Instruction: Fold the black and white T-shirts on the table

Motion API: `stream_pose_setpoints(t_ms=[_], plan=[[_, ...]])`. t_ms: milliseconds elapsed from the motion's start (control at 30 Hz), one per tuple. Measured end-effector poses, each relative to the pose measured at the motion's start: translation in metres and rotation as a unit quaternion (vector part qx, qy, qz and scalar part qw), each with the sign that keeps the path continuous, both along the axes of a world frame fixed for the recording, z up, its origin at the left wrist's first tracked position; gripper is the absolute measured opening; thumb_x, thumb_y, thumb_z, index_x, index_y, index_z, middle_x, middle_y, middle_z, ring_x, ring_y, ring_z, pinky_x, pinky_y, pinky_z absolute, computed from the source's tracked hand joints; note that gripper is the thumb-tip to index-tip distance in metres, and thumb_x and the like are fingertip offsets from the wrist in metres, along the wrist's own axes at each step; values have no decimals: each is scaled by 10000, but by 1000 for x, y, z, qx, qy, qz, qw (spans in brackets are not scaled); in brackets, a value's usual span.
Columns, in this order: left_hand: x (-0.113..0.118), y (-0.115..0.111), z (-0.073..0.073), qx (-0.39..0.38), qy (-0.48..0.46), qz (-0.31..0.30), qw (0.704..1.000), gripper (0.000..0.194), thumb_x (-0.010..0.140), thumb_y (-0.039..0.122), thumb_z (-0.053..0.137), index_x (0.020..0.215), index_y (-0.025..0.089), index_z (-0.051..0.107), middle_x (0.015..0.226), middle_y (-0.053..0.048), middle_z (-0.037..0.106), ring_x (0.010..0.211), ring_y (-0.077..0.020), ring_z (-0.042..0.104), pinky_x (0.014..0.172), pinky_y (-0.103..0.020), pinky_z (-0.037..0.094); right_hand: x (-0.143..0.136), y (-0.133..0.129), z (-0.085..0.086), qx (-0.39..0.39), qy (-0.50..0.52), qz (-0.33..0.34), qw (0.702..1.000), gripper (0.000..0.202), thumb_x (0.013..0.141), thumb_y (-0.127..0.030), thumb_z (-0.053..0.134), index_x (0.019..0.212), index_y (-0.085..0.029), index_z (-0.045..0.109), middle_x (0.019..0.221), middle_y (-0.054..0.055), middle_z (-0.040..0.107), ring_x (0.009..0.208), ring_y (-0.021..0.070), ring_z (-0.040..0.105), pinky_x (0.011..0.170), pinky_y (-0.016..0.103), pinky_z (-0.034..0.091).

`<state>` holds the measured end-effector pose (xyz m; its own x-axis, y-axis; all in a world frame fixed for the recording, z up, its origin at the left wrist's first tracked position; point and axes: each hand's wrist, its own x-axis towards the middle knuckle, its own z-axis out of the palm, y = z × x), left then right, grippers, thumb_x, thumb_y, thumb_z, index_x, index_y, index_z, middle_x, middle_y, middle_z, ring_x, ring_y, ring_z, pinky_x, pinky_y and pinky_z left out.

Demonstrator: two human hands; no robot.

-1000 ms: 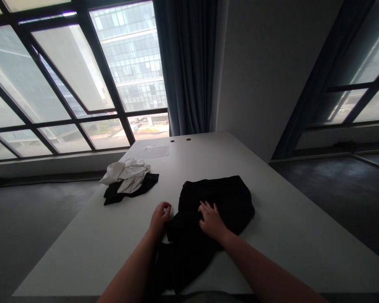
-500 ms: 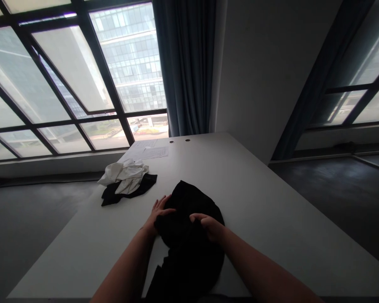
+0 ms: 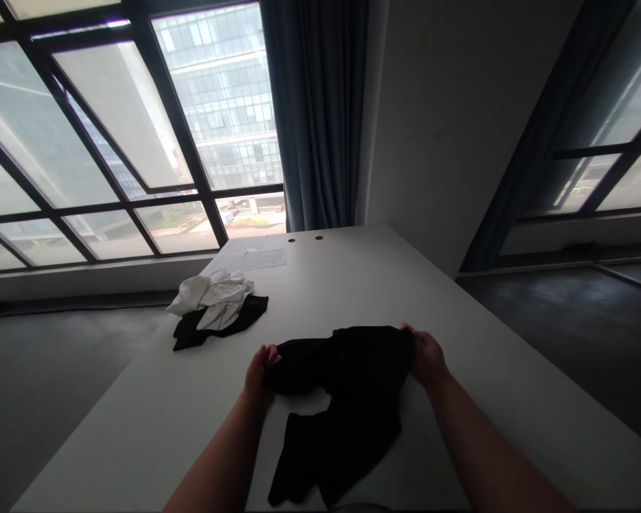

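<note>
Black garment (image 3: 360,377): on the near part of the table (image 3: 342,285) — spread unevenly, two limb-like parts toward the left.
Left hand (image 3: 260,370): closed on its left end.
Right hand (image 3: 426,354): gripping its upper right corner.
White cloth (image 3: 219,296): crumpled over black cloth (image 3: 251,312), left and beyond.
Papers (image 3: 256,253): flat, farther off; print illegible.
Garment's folds: lost in darkness.

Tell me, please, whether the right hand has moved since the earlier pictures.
Yes, the right hand has moved rightward: roughly in line with the curtain before, now right of it, gripping the black cloth.
</note>
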<state>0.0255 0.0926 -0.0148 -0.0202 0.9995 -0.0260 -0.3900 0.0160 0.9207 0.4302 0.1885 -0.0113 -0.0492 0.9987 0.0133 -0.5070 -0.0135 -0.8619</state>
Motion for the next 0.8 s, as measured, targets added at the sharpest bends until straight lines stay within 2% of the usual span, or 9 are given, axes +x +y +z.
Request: stream_pose_setpoints(t_ms=[67,167,200,267,333,433,567,700,800], plan=[[7,-6,-2,17,-31,-33,999,522,904,735,556,847,218,602,628,32,535,509,-122,498,523,-253,438,22,5,-5,-30,8,19,999,425,817,-666,681,855,-245,633,727,2,668,713,215,683,762,361,610],[11,-11,0,121,176,-33,976,541,852,695,666,1141,238,656,1077,-72,695,859,-206,678,769,-340,558,48,11,-12,-40,-22,-16,999,512,821,-781,620,855,-271,592,805,-1,678,833,240,716,874,418,620],[11,-12,1,154,282,-35,946,614,797,650,750,1256,255,647,1285,-104,657,1075,-266,668,928,-404,546,53,12,-14,-31,-44,-55,997,506,815,-781,630,895,-282,593,903,2,699,927,247,721,919,426,611],[13,-12,3,185,477,-42,858,826,700,508,867,1444,299,574,1553,-113,499,1396,-359,487,1162,-511,393,54,12,-18,4,-126,-138,982,503,816,-749,661,1071,-319,604,1210,10,686,1191,261,661,1055,451,549],[17,-8,2,168,596,-12,785,931,705,371,853,1553,323,471,1627,-105,429,1496,-374,369,1218,-549,299,43,8,-23,59,-257,-178,948,588,823,-708,679,1271,-344,570,1448,30,582,1388,277,530,1187,498,426],[21,-1,-2,91,663,92,738,886,754,242,745,1580,276,428,1639,-143,413,1504,-374,361,1190,-550,314,12,-4,-32,159,-457,-94,870,603,826,-638,689,1309,-284,620,1559,101,500,1462,322,444,1259,546,302],[17,5,-5,-7,673,159,722,503,819,262,658,1320,219,641,1591,-174,476,1455,-413,408,1123,-603,356,-24,-14,-39,240,-572,-11,785,460,848,-525,665,1202,-232,693,1429,142,618,1357,349,539,1199,580,374],[11,4,0,63,647,172,740,216,825,257,642,1033,238,695,1532,-124,562,1470,-393,403,1150,-587,324,-27,-14,-36,236,-590,-6,772,401,871,-519,627,1135,-226,698,1216,127,708,1195,330,613,1098,551,458],[12,-1,1,101,585,155,790,185,781,266,658,962,233,670,1139,-113,747,1151,-341,652,997,-473,467,-15,-19,-31,254,-602,-3,757,352,904,-514,599,1075,-224,703,1124,115,716,1095,313,623,1027,509,490]])
